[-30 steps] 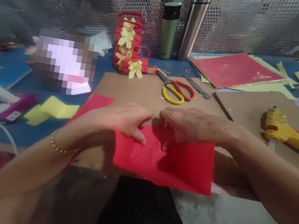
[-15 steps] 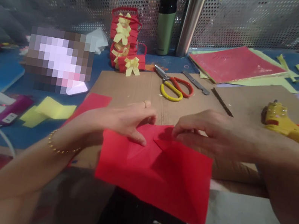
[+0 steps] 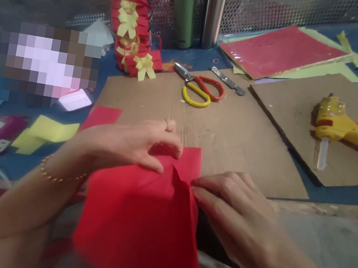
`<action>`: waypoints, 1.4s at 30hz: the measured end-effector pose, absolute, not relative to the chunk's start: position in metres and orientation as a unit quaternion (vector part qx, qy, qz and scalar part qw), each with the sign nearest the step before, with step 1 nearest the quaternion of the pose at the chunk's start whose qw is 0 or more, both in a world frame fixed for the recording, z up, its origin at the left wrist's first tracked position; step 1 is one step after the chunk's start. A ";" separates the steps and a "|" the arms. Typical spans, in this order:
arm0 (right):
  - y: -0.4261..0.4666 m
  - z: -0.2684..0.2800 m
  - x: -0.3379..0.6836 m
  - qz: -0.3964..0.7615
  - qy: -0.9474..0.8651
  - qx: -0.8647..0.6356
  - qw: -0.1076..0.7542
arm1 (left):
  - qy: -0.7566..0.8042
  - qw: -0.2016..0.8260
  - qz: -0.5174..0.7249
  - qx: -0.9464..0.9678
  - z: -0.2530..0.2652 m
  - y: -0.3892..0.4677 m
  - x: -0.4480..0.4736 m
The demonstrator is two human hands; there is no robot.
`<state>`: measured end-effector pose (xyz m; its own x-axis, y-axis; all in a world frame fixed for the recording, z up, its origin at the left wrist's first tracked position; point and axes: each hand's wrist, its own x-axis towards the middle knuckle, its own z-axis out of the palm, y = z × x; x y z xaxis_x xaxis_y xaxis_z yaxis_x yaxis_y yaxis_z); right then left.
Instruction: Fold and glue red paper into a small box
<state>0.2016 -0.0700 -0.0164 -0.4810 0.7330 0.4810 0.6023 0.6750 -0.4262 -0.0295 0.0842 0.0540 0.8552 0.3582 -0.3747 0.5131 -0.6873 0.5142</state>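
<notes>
A large sheet of red paper [image 3: 140, 219] hangs over the front edge of the table toward my lap, its far end lying on the cardboard [image 3: 229, 138]. My left hand [image 3: 144, 144] rests on that far end, thumb stretched out and fingers curled but apart. On the right edge of the sheet, my right hand [image 3: 232, 202] pinches the paper between thumb and fingers. A fold or slit shows in the paper between the two hands. Another red paper piece [image 3: 105, 115] lies partly under my left forearm.
Scissors [image 3: 198, 89] and a grey blade [image 3: 228, 80] lie beyond the hands. A yellow glue gun [image 3: 348, 128] rests on cardboard at right. Red paper decorations with yellow bows [image 3: 130, 34], a green tumbler [image 3: 184, 13] and a steel flask [image 3: 214, 12] stand at the back.
My right hand has moved down and toward me along with the paper's right side, so the sheet now hangs lower. My left hand stays on the far end. The view has shifted.
</notes>
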 end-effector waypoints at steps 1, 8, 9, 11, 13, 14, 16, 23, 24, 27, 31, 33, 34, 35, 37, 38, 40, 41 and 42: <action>-0.075 -0.022 0.199 0.077 -0.852 -0.397 0.334 | 0.238 0.317 -0.127 0.909 0.053 0.085 -0.030; -0.093 -0.045 0.184 0.036 -0.797 -0.423 0.430 | 0.242 0.314 -0.138 0.908 0.053 0.085 -0.032; -0.094 -0.046 0.182 0.038 -0.793 -0.420 0.440 | 0.242 0.313 -0.140 0.908 0.054 0.084 -0.031; -0.095 -0.048 0.178 0.032 -0.789 -0.418 0.450 | 0.243 0.314 -0.142 0.907 0.056 0.083 -0.029; -0.095 -0.052 0.174 0.009 -0.783 -0.426 0.454 | 0.247 0.319 -0.147 0.903 0.058 0.083 -0.027; -0.094 -0.055 0.173 -0.006 -0.779 -0.431 0.456 | 0.249 0.321 -0.149 0.902 0.058 0.082 -0.026; -0.093 -0.062 0.171 -0.034 -0.773 -0.435 0.460 | 0.250 0.322 -0.150 0.901 0.058 0.083 -0.024; -0.096 -0.064 0.180 -0.028 -0.804 -0.395 0.443 | 0.243 0.310 -0.156 0.906 0.056 0.086 -0.025; -0.097 -0.063 0.181 -0.026 -0.807 -0.385 0.447 | 0.242 0.309 -0.157 0.906 0.056 0.086 -0.025; -0.098 -0.063 0.184 -0.049 -0.799 -0.361 0.479 | 0.239 0.308 -0.159 0.907 0.056 0.085 -0.025; -0.099 -0.063 0.189 -0.073 -0.796 -0.350 0.488 | 0.238 0.310 -0.159 0.907 0.057 0.085 -0.024; -0.097 -0.055 0.193 -0.049 -0.802 -0.362 0.473 | 0.237 0.311 -0.156 0.907 0.057 0.085 -0.023; -0.095 -0.049 0.196 -0.024 -0.806 -0.374 0.457 | 0.237 0.311 -0.153 0.907 0.057 0.085 -0.023; -0.092 -0.041 0.199 0.011 -0.814 -0.384 0.436 | 0.238 0.312 -0.151 0.907 0.057 0.084 -0.023; -0.080 -0.023 0.202 0.083 -0.824 -0.388 0.404 | 0.236 0.318 -0.144 0.907 0.057 0.084 -0.023; -0.072 -0.014 0.202 0.115 -0.835 -0.368 0.392 | 0.233 0.324 -0.139 0.906 0.057 0.083 -0.023; -0.054 0.002 0.199 0.167 -0.861 -0.317 0.360 | 0.228 0.339 -0.128 0.904 0.056 0.083 -0.023; -0.045 0.009 0.196 0.180 -0.874 -0.299 0.336 | 0.226 0.347 -0.122 0.902 0.056 0.082 -0.023; -0.037 0.014 0.192 0.179 -0.883 -0.299 0.315 | 0.225 0.353 -0.115 0.901 0.055 0.082 -0.023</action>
<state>0.1923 -0.0365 0.0141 -0.6229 0.6407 0.4489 0.4150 0.7570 -0.5046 -0.0233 0.0820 0.0552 0.8725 0.3234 -0.3662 0.4861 -0.6505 0.5836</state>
